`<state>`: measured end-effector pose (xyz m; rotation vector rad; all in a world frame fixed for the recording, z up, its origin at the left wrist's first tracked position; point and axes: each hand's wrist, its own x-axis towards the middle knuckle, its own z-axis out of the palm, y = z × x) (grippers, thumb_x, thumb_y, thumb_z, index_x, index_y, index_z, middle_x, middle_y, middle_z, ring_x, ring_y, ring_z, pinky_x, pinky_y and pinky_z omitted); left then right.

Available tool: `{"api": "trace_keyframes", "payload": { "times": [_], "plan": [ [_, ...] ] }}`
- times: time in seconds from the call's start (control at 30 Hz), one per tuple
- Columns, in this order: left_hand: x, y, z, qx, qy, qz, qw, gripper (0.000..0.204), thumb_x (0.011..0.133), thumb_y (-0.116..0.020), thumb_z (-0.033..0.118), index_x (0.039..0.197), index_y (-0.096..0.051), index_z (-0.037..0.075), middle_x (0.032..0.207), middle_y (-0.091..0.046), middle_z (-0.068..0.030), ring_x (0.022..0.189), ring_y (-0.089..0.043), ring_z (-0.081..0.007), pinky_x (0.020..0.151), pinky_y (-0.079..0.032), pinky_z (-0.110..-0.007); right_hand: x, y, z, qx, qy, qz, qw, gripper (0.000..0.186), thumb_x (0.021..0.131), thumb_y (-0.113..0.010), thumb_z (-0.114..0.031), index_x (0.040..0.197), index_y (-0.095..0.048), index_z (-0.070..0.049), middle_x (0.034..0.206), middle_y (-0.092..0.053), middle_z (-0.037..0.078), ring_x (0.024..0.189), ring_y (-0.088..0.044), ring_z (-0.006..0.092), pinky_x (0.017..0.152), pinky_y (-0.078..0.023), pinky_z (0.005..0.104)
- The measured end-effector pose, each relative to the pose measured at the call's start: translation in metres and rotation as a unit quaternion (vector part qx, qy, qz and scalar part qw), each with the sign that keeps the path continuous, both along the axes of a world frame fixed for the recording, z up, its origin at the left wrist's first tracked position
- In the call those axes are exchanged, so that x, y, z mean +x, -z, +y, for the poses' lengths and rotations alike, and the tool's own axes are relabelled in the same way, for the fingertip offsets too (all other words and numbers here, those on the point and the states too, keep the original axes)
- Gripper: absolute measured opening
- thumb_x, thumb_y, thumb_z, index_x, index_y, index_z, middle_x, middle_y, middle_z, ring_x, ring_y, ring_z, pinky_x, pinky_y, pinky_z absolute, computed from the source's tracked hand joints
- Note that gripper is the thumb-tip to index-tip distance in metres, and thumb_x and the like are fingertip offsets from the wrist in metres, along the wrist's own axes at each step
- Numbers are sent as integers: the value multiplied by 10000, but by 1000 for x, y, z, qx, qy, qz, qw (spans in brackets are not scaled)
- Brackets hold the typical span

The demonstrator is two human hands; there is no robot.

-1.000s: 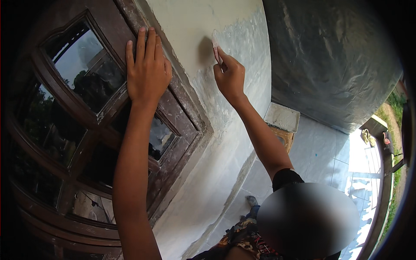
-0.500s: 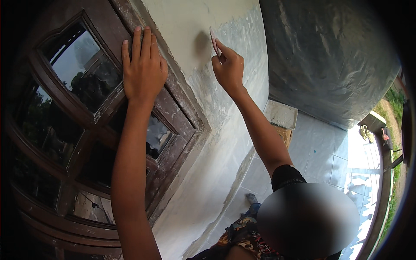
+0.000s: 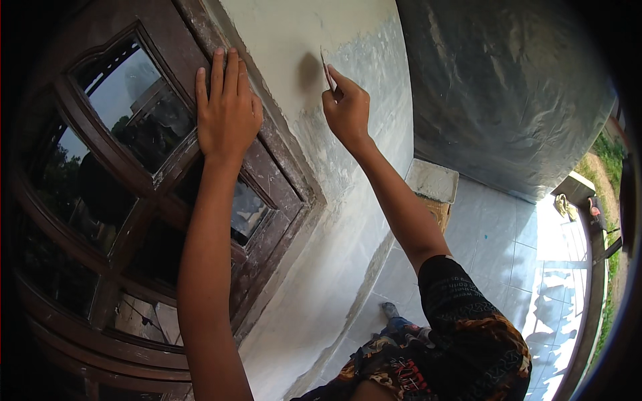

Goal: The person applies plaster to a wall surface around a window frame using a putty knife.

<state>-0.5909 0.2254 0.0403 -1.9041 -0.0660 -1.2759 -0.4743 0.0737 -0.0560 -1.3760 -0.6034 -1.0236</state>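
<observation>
My left hand (image 3: 229,117) lies flat with its fingers stretched out on the brown wooden window frame (image 3: 200,37), close to its edge by the wall. My right hand (image 3: 348,110) is closed round a thin, flat reddish-brown piece (image 3: 329,76), seen nearly edge-on, so its exact kind is unclear. The tip of this piece is at the plastered wall (image 3: 281,40), near where a cream coat meets a patchy grey area. A dark round shadow falls on the wall beside it.
Dark plastic sheeting (image 3: 501,87) covers the right side. Below it, a whitish, plaster-stained container (image 3: 433,180) rests on a brown carton (image 3: 436,212) on the grey tiled floor (image 3: 488,220). Shoes (image 3: 566,207) lie by a low ledge at the far right.
My right hand has shifted slightly left along the wall with the flat piece, toward the window frame. My left hand stays pressed on the frame. The view has tilted a little.
</observation>
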Motion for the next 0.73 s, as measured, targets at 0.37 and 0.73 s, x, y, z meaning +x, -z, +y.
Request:
{"api": "trace_keyframes", "payload": {
  "times": [0.37, 0.73],
  "plan": [
    [-5, 11, -1, -10, 41, -5, 999, 470, 918, -542, 185, 1360, -572, 28, 1520, -474, -85, 1452, -378, -226, 1187, -312, -455, -97, 117, -21, -27, -256, 121, 959, 312, 835, -628, 39, 1138, -690, 5, 767, -614, 55, 654, -574, 125, 602, -478, 285],
    [-19, 74, -2, -193, 182, 14, 964, 475, 944, -546, 155, 1391, -538, -5, 1538, -441, -148, 1450, -381, -307, 1193, -252, -553, -35, 149, -123, 233, -497, 335, 766, 220, 982, -643, -199, 1078, -697, -8, 993, -709, 81, 859, -652, 144, 734, -533, 303]
  ]
}}
